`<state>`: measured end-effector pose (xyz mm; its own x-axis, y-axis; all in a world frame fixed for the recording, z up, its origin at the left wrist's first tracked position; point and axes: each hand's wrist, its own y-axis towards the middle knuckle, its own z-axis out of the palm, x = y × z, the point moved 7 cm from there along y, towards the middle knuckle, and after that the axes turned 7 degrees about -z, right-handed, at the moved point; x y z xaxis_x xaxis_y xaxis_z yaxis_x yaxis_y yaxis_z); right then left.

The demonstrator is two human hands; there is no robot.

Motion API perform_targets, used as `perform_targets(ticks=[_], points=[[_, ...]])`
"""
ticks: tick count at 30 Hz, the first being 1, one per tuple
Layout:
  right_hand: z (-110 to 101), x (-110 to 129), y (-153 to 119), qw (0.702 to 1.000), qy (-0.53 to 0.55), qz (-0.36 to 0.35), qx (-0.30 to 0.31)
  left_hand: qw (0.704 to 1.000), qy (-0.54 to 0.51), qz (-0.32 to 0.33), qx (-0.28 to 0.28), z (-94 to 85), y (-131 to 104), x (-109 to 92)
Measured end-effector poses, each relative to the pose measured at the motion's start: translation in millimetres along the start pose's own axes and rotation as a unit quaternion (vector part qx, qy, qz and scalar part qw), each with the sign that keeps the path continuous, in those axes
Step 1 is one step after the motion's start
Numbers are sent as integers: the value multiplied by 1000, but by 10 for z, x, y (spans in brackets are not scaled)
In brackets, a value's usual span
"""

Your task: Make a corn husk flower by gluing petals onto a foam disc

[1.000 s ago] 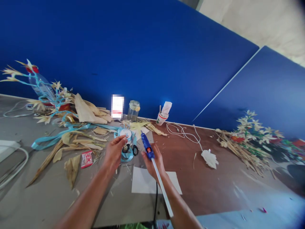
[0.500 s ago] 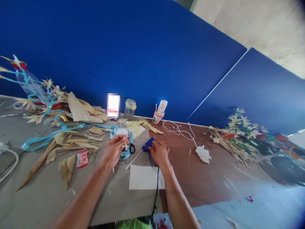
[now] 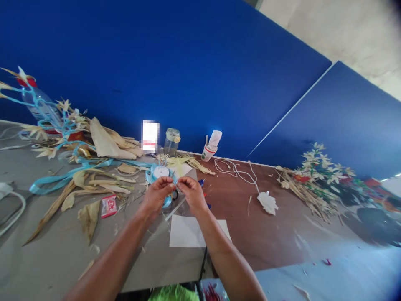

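Observation:
My left hand [image 3: 157, 195] and my right hand [image 3: 192, 194] meet above the table, thumbs and fingertips pinched close together. A small pale husk piece is in my left fingertips, mostly hidden. Whatever my right fingers pinch is too small to make out. Behind the hands lies a roll of light blue ribbon [image 3: 161, 171], and the black scissors handle [image 3: 175, 195] shows between them. A blue glue gun [image 3: 201, 182] rests on the table, largely covered by my right hand. Below it is a white sheet of paper [image 3: 186, 234].
Dried corn husks [image 3: 108, 140] and blue-stemmed flowers [image 3: 64, 121] lie at left beside a plastic bottle [image 3: 40, 104]. A lidded jar [image 3: 171, 142], a paper cup [image 3: 208, 153] and a white cable [image 3: 232, 169] line the blue partition. White artificial flowers [image 3: 319, 161] lie at right.
My right hand has let go of the glue gun and moved left and up to my left hand. My left hand has moved slightly to the right, fingertips now close to the right ones.

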<state>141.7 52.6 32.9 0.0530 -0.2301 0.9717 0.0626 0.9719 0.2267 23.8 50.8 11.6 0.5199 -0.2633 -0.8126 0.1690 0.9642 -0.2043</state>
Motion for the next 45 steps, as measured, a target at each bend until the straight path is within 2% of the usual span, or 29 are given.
perform_targets(ticks=[9,13,15,16,20,22,24,25,27,30,35,38,41,45], points=[[-9,9,-16,1000,23,2,2,994,105,35,-23,-2,22,-25],[-22,-10,-9,1000,17,-2,7,973,209,88,-43,-17,3,-87],[-31,-43,-10,1000,-3,2,9,941,300,143,-68,-10,-44,-150],[-34,-64,-12,1000,-14,6,8,915,353,178,-78,13,-80,-186],[-30,-128,-31,999,-40,19,-16,773,542,320,-78,207,-248,-265],[-25,-128,-37,998,-55,14,-30,719,591,360,-70,278,-306,-263],[-38,-115,-31,996,-81,4,-40,692,614,375,-63,307,-329,-256],[-64,-110,-24,995,-90,-1,-50,688,617,377,-61,307,-330,-255],[-155,-118,-10,994,-76,-4,-82,703,602,374,-63,278,-316,-265],[-265,-141,5,995,4,-9,-98,751,553,351,-75,204,-271,-285],[-130,-145,-30,992,124,34,7,855,438,261,-99,96,-198,-279],[-20,-132,-62,980,183,70,45,905,361,203,-100,54,-170,-257],[49,-160,-70,961,244,108,68,934,310,162,-75,42,-136,-222],[92,-262,-77,928,319,170,89,950,287,116,-34,36,-90,-145]])
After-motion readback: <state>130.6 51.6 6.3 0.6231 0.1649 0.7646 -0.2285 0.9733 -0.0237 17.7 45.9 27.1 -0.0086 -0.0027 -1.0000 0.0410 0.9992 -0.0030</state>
